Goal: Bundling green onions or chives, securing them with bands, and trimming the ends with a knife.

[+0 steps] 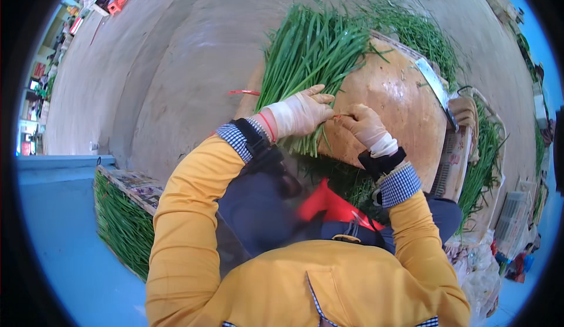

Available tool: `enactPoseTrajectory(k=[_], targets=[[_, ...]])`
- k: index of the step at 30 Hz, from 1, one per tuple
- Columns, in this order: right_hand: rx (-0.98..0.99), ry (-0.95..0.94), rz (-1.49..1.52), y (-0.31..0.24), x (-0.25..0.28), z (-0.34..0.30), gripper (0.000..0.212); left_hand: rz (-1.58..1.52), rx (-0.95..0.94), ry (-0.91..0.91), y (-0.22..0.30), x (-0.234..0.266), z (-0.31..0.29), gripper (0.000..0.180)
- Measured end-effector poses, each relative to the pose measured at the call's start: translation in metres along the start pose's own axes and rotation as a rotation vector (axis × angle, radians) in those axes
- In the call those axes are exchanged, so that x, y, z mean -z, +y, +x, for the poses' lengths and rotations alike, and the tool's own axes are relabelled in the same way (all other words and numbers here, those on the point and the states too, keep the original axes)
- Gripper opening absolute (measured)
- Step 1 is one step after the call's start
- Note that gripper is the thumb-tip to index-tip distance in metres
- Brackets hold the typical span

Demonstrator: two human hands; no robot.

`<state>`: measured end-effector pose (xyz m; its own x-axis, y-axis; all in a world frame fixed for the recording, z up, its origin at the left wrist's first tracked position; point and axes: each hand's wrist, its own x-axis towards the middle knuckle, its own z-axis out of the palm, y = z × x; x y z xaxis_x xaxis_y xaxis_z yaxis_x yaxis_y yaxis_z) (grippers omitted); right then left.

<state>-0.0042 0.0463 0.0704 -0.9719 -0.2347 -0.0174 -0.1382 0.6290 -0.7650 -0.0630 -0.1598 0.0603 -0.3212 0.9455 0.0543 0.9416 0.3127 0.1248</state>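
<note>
left fingers (322, 99) on green stalks (314, 51); right fingers (349, 121) pinch red tie (338, 116)

The person wears a mustard-yellow top (329, 268) with long sleeves (185, 192), creased along the arms. Its front opening (318, 297) has blue-and-white checked trim, and the gathered cuffs (401, 184) match — small gingham squares. Black straps (382, 163) circle both wrists; a thin red band (268, 123) sits near the left one. Thin, translucent gloves (365, 128) cover the hands (305, 114), with white wrapping (385, 145) at the wrists — below, dark navy trousers (249, 212).
</note>
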Motion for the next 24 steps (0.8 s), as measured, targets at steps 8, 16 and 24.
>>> enactPoseTrajectory(k=[8, 16, 24], targets=[[-0.307, 0.107, 1.016, 0.003, -0.036, 0.006, 0.014, -0.675, 0.126, 0.492, 0.010, 0.081, -0.028, 0.049], [-0.208, 0.111, 1.151, 0.012, -0.049, 0.013, 0.023, 0.341, 0.942, 0.429, -0.087, -0.038, -0.161, 0.051], [-0.172, 0.162, 1.177, 0.020, -0.042, 0.009, 0.016, -0.184, 1.005, 0.022, -0.078, 0.010, -0.126, 0.031]])
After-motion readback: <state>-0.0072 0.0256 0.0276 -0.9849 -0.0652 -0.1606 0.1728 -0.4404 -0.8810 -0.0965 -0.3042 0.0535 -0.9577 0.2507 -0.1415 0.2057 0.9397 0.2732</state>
